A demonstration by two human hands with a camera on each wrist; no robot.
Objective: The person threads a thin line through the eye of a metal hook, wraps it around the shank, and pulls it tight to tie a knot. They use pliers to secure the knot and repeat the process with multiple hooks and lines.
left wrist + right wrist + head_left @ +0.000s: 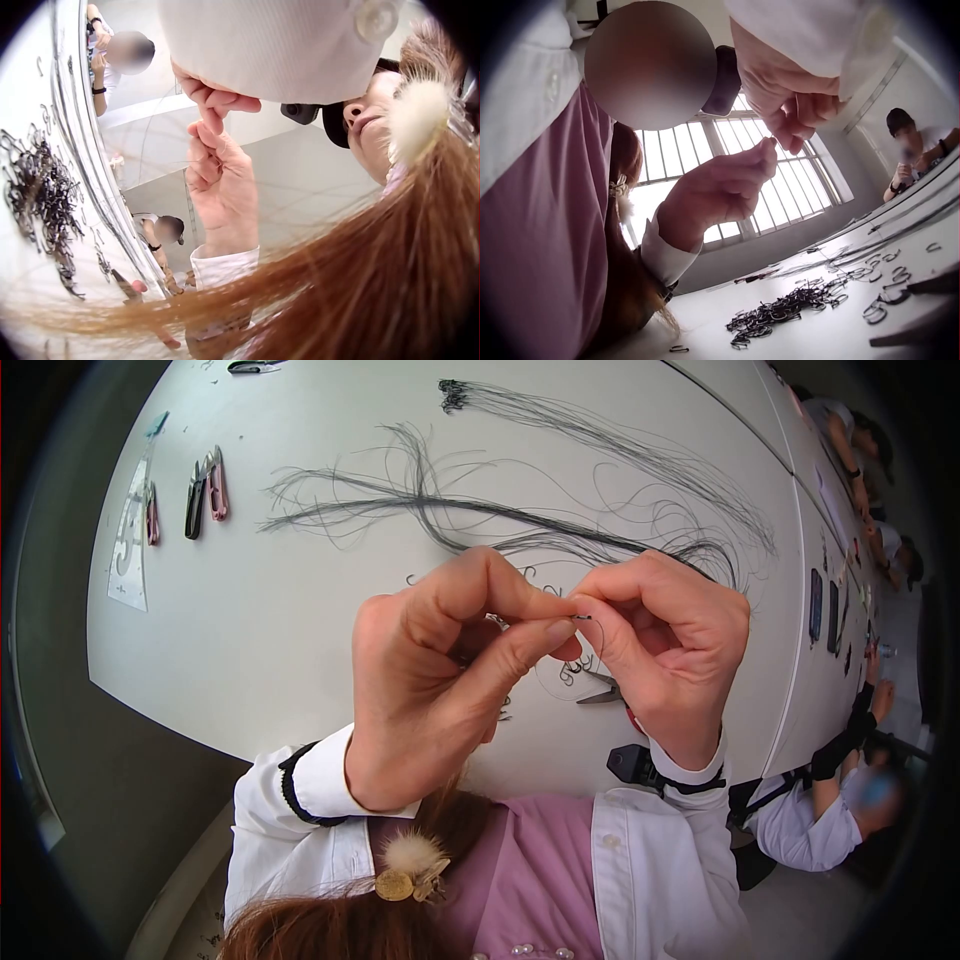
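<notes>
Both hands meet above the white table, fingertips close together. The left hand pinches a small dark hook between thumb and forefinger. Beside it the right hand has thumb and forefinger pinched at the hook, with a thin dark line curving down from there. In the left wrist view the right hand points up to the left hand's fingers. A pile of dark hooks lies on the table in the right wrist view; the hands hide most of it in the head view.
Long dark line strands stretch across the table behind the hands, with another bundle farther back. Red-handled scissors lie below the hands. Snips and a clear ruler are at the left. Other people sit at the right.
</notes>
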